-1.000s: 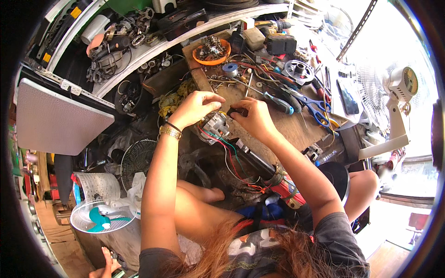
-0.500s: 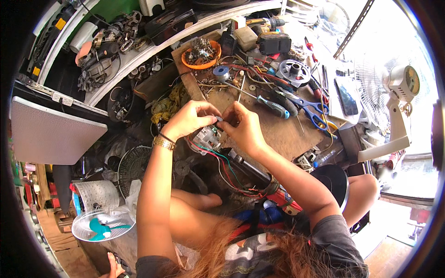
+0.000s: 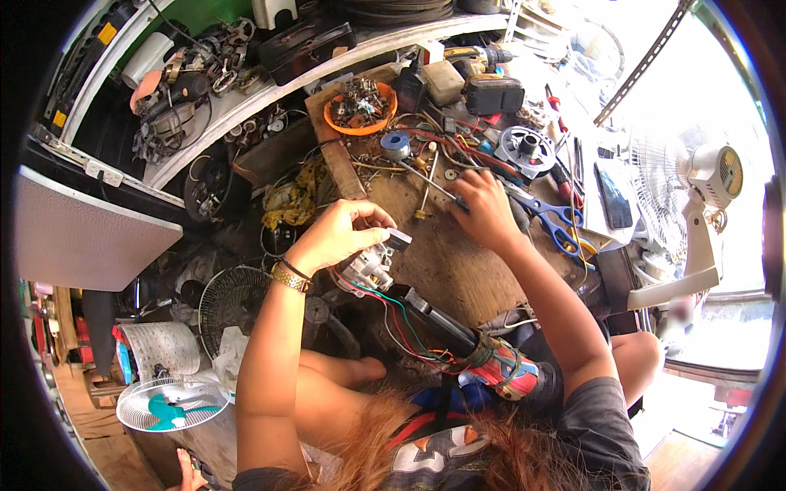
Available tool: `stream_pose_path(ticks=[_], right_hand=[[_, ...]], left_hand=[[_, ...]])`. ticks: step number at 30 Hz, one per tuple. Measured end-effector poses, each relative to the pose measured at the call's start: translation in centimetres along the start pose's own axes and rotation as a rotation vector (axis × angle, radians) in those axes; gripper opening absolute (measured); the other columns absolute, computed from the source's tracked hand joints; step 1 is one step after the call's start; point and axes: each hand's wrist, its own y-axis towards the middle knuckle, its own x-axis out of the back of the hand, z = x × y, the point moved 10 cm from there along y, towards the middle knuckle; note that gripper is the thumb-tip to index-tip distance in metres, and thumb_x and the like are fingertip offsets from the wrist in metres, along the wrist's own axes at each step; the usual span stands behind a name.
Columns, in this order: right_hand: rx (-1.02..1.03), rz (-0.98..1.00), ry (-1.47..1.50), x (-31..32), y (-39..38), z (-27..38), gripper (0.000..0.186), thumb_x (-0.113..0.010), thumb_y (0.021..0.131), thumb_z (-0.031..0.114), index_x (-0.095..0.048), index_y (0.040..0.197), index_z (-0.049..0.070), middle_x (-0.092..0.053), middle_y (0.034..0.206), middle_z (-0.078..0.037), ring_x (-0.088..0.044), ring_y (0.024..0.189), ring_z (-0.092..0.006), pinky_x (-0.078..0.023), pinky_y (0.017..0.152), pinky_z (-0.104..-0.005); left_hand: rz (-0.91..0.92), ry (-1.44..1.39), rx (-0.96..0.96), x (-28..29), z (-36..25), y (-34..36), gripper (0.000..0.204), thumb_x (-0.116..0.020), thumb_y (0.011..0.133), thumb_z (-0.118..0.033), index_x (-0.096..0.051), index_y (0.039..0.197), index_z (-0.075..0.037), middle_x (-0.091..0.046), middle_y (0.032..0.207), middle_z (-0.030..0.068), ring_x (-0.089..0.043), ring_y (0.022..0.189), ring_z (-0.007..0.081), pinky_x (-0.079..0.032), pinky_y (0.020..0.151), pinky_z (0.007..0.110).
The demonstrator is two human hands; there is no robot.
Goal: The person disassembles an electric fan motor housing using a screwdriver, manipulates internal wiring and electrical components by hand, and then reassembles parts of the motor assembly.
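Note:
My left hand (image 3: 352, 233) pinches a small dark rectangular block (image 3: 399, 239) with a pale top between thumb and fingers. Just below it sits a metal motor (image 3: 370, 268), with red, green and white wires (image 3: 393, 307) trailing from it along a black tube (image 3: 442, 317). My right hand (image 3: 489, 211) is over the wooden board, its fingers curled on the handle end of a screwdriver (image 3: 438, 186); the handle is mostly hidden under the hand. Between the hands lies a thin rod with a brass-coloured end (image 3: 421, 214).
Blue-handled scissors (image 3: 557, 221) and a phone (image 3: 612, 195) lie to the right. An orange bowl of small metal parts (image 3: 360, 123), a solder-like spool (image 3: 395, 146) and a drill (image 3: 479, 56) are farther back. A beige fan (image 3: 696, 204) stands at right; a teal-bladed fan (image 3: 172, 405) at lower left.
My right hand has left the small block by my left hand and moved right onto the screwdriver. My left hand keeps the block, now more exposed. The view has shifted slightly.

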Motion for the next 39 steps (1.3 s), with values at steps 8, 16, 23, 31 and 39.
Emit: stream_pose_path(ticks=[8, 16, 23, 31, 39], right_hand=[[-0.181, 0.195, -0.212, -5.5, 9.3, -4.7, 0.013, -0.063, 0.079, 0.013, -0.073, 0.085, 0.007, -0.070, 0.083, -0.015, -0.069, 0.080, -0.0346, -0.055, 0.070, -0.0430], [-0.295, -0.009, 0.277, -3.7, 8.8, -4.4, 0.015, -0.071, 0.075, 0.015, -0.074, 0.081, 0.002, -0.070, 0.079, -0.022, -0.070, 0.075, -0.0310, -0.055, 0.073, -0.0400], [-0.564, 0.028, 1.681, -3.4, 0.6, -0.1, 0.011, -0.073, 0.084, 0.006, -0.069, 0.093, 0.003, -0.068, 0.083, -0.003, -0.060, 0.068, -0.0097, -0.049, 0.061, -0.0228], [-1.165, 0.145, 2.005, -7.2, -8.0, 7.2, 0.011, -0.067, 0.091, 0.018, -0.063, 0.092, 0.008, -0.062, 0.075, -0.001, -0.052, 0.058, -0.0103, -0.039, 0.049, -0.0217], [-1.282, 0.186, 1.845, -8.5, -8.2, 8.0, 0.010, -0.068, 0.090, 0.017, -0.061, 0.087, 0.010, -0.058, 0.071, 0.001, -0.046, 0.053, -0.0078, -0.029, 0.042, -0.0216]], left_hand=[[-0.003, 0.015, -0.025, -0.2, -0.7, 0.1, 0.016, -0.069, 0.087, -0.008, -0.069, 0.101, -0.002, -0.067, 0.089, 0.0004, -0.059, 0.081, 0.0059, -0.049, 0.073, 0.024], [-0.024, 0.018, -0.022, -0.1, -0.6, 0.1, 0.015, -0.069, 0.087, -0.009, -0.069, 0.099, -0.002, -0.067, 0.085, -0.0007, -0.059, 0.077, 0.0053, -0.049, 0.071, 0.023], [-0.104, 0.014, -0.040, 0.1, -0.5, 0.1, 0.013, -0.067, 0.087, -0.007, -0.068, 0.098, -0.001, -0.067, 0.083, -0.0016, -0.058, 0.075, 0.0046, -0.048, 0.068, 0.023], [-0.153, 0.093, -0.097, 0.5, -0.3, 0.5, 0.013, -0.068, 0.086, -0.008, -0.069, 0.097, -0.002, -0.067, 0.081, -0.0012, -0.059, 0.072, 0.0042, -0.048, 0.065, 0.022], [-0.204, 0.143, -0.108, 0.9, -0.2, 0.5, 0.013, -0.070, 0.084, -0.009, -0.071, 0.094, 0.000, -0.067, 0.080, -0.0012, -0.058, 0.072, 0.0038, -0.048, 0.065, 0.022]])
